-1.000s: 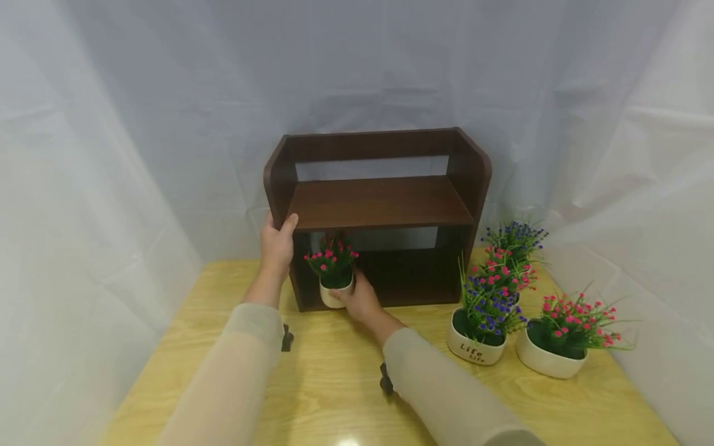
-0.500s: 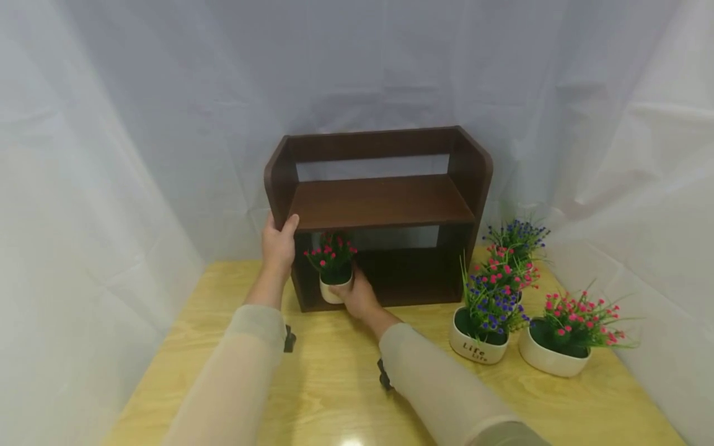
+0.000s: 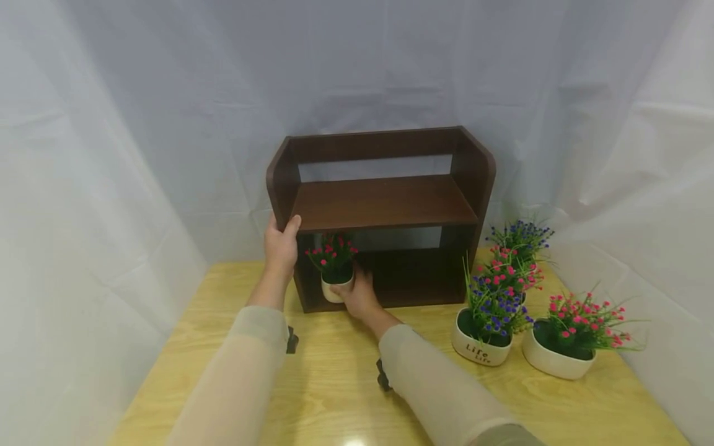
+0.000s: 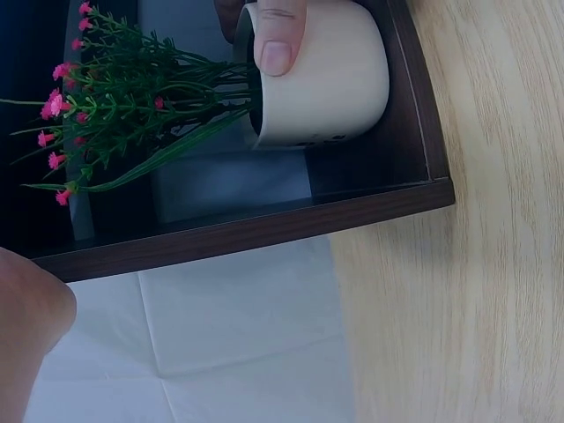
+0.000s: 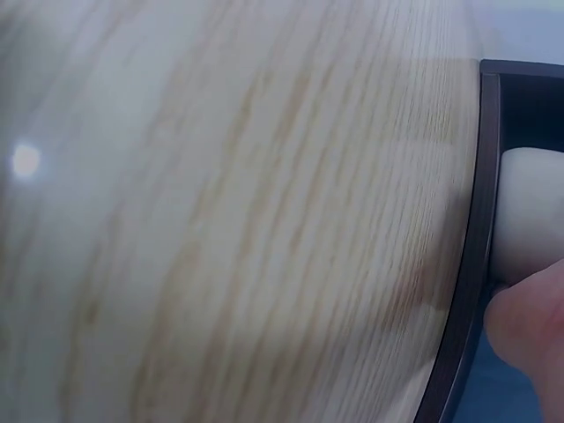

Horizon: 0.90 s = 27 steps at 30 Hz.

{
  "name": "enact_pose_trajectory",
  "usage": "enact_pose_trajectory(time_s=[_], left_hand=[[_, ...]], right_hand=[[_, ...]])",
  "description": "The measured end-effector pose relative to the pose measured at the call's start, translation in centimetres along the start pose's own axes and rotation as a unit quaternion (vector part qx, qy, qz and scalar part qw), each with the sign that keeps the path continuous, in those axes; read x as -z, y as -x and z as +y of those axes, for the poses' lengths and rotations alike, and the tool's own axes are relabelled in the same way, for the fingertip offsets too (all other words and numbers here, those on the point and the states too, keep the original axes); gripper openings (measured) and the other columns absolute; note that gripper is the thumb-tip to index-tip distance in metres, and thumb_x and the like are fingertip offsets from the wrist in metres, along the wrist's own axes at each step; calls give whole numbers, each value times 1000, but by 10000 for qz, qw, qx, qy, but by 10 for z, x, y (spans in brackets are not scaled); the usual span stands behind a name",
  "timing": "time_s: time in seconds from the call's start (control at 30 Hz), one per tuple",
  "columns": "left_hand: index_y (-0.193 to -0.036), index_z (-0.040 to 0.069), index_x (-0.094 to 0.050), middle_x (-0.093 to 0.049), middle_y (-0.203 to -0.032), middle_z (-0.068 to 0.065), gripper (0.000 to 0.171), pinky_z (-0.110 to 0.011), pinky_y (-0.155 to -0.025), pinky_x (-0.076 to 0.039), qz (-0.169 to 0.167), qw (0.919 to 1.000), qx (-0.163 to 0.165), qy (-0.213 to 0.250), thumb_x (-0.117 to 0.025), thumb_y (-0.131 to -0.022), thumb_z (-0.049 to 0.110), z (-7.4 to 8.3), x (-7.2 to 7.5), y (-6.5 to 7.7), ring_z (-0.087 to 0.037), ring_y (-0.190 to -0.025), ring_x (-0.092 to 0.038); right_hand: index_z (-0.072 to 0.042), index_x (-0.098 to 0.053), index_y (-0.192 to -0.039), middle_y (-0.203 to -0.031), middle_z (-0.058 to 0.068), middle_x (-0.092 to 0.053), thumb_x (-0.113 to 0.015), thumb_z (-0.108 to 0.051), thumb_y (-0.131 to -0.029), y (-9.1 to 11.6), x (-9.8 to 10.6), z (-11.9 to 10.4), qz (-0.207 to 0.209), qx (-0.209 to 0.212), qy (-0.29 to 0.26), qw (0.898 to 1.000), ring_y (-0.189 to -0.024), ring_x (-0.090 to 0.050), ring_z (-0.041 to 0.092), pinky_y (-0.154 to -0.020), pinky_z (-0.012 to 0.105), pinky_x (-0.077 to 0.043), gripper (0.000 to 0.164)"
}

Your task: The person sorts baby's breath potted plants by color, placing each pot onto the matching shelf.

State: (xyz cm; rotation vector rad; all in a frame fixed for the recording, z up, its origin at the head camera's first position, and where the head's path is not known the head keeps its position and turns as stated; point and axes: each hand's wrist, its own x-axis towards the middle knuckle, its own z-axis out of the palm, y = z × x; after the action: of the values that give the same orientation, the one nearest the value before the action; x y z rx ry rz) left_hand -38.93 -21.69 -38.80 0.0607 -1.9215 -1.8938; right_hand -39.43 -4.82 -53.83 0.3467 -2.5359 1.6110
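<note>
Pink-flowered plant (image 3: 334,269) stands upright in the grasp of your right hand (image 3: 359,296), thumb across the front of its pot. Beyond both hands hangs pale sheeting (image 3: 357,62); beneath them spreads the wood-grained table (image 3: 329,371). Your left hand (image 3: 281,246) clasps the side panel of the dark brown shelf (image 3: 385,201). Just right of that hand, the plant is inside the lower compartment; whether its base touches the board cannot be told. Well to the right of your right hand stand a blue-flowered plant (image 3: 481,344) lettered "Life", a wider pink one (image 3: 560,356), and two more behind. Your plant's cream pot (image 4: 345,79) is smooth and rounded, with dark marks partly visible. Thin green sprigs (image 4: 145,97) carry small, ruffled pink blossoms (image 4: 58,103).
</note>
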Motion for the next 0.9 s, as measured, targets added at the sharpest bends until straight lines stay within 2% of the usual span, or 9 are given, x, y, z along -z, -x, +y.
enact_pose_trajectory(time_s=[0.17,0.33,0.53,0.67,0.8,0.9], left_hand=[[-157,6,-50,-54,-163,-15,51,-43,-136,-29,-76,9999,-78,25,-60,-110,23,2,1,1,-28,-157,-43],[-159,7,-48,-52,-165,-13,53,-43,-137,-28,-148,9999,-20,54,-60,-110,23,1,1,2,-28,-159,-42],[-164,11,-44,-48,-169,-10,57,-42,-137,-27,-148,9999,16,-4,-59,-111,26,0,0,2,-26,-162,-38],[-166,14,-40,-45,-172,-8,59,-40,-138,-25,-175,9998,-20,-32,-58,-111,26,0,-1,1,-25,-164,-35],[-163,11,-44,-47,-170,-10,56,-42,-138,-26,-111,9999,-31,-42,-58,-111,24,-1,1,1,-26,-162,-37],[-163,10,-44,-47,-170,-11,56,-43,-137,-27,-75,9999,15,-101,-58,-111,25,-3,1,0,-27,-162,-37]], right_hand=[[-2,-36,-165,-159,33,-45,-84,-25,-94,1,-2,-3,161,93,-25,9998,-155,-35,52,-130,60,-38,88],[0,-35,-164,-158,31,-49,-85,-23,-92,4,-6,-4,368,49,-132,9992,-150,-44,48,-127,61,-41,91],[-3,-34,-166,-158,32,-39,-89,-25,-86,8,-5,-5,642,-25,-207,9977,-146,-44,47,-122,61,-47,99],[-2,-36,-164,-159,31,-37,-89,-22,-84,10,-2,-10,753,59,-324,9966,-147,-43,46,-123,60,-46,98],[-1,-38,-162,-161,30,-37,-86,-21,-88,16,0,-15,828,5,-445,9956,-149,-44,47,-125,62,-44,91],[-5,-39,-163,-161,27,-37,-82,-21,-93,23,3,-17,903,-190,-554,9942,-150,-46,47,-127,59,-42,84]])
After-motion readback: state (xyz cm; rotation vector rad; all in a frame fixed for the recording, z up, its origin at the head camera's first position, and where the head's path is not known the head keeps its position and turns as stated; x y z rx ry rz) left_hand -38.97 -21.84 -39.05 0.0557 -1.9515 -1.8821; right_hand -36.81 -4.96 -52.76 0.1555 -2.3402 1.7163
